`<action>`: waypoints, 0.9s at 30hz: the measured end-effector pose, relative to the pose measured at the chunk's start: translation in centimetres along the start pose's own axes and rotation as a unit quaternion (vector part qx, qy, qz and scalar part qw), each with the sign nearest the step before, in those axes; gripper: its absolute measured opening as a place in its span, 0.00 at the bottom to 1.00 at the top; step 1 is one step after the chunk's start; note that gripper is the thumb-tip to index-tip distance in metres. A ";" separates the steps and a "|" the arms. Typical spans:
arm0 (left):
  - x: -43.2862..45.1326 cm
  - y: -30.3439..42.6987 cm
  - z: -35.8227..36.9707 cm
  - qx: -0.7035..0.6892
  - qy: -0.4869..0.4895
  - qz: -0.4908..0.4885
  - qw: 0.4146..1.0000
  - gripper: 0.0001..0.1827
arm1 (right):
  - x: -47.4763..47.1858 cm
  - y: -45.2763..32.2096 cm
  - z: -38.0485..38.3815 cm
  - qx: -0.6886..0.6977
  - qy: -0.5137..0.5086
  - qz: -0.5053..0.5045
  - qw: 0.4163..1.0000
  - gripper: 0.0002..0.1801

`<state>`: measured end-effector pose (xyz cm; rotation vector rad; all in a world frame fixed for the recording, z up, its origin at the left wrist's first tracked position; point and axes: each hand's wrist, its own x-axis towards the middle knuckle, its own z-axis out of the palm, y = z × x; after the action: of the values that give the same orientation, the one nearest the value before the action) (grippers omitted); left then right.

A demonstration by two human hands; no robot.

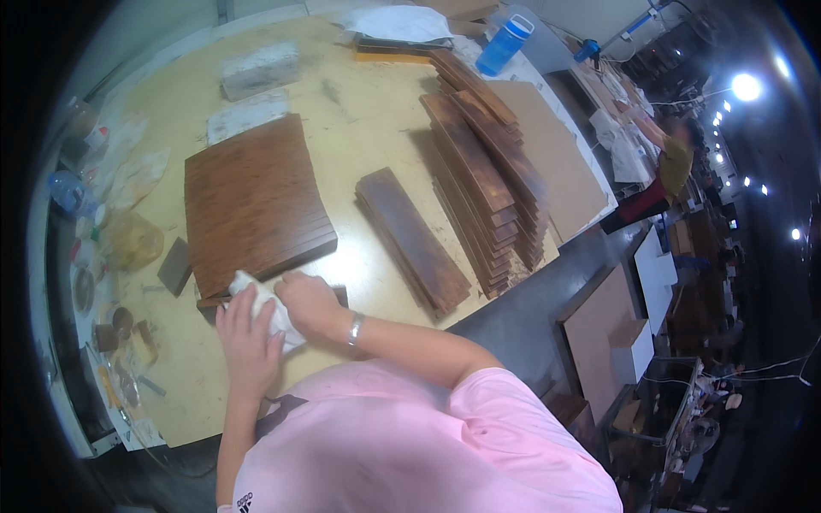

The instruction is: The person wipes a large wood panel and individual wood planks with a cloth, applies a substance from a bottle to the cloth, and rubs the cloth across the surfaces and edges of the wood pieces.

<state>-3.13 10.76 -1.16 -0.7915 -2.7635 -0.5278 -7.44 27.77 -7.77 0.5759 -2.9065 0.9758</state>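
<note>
Both my hands are on a crumpled white cloth (pixel 288 330) at the near side of the table. My left hand (pixel 249 340) grips its left part, with the fingers spread over it. Curled against the cloth's right side is my right hand (pixel 311 304), wearing a metal band at the wrist. Beneath the hands lies a narrow brown wooden strip (pixel 208 309), mostly hidden by them and the cloth. Just beyond, brown wooden strips (pixel 253 199) lie side by side as a broad block. A small dark flat piece (pixel 174 266) touches the block's left side.
A short stack of wooden boards (pixel 410 240) lies to the right, beside taller fanned stacks (pixel 478 160). A blue bottle (pixel 505 46) stands at the far right. Plastic bottles (pixel 72 192), a tub (pixel 131 240) and a brush (pixel 109 386) crowd the left edge. Another person (pixel 673 160) works farther right.
</note>
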 end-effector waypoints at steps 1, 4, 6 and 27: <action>0.2 -1.5 0.8 0.000 0.031 -0.018 0.999 0.26 | -0.6 -1.0 -0.5 0.044 -0.036 0.060 0.997 0.10; -1.3 -9.5 0.5 -0.059 0.148 -0.137 0.978 0.25 | -2.4 -3.7 -3.4 0.170 -0.024 0.126 0.977 0.14; -2.5 -13.7 -2.1 -0.096 0.237 -0.221 0.941 0.24 | -3.3 -3.9 -4.1 0.231 -0.009 0.167 0.958 0.14; 3.6 1.0 -3.9 -0.133 0.016 0.073 0.988 0.23 | 0.1 -6.2 -4.8 0.769 -0.123 0.355 0.517 0.30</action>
<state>-5.17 11.68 3.76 -1.0238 -2.6105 -0.8821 -5.82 26.01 -0.27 -0.7829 -1.2841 3.5783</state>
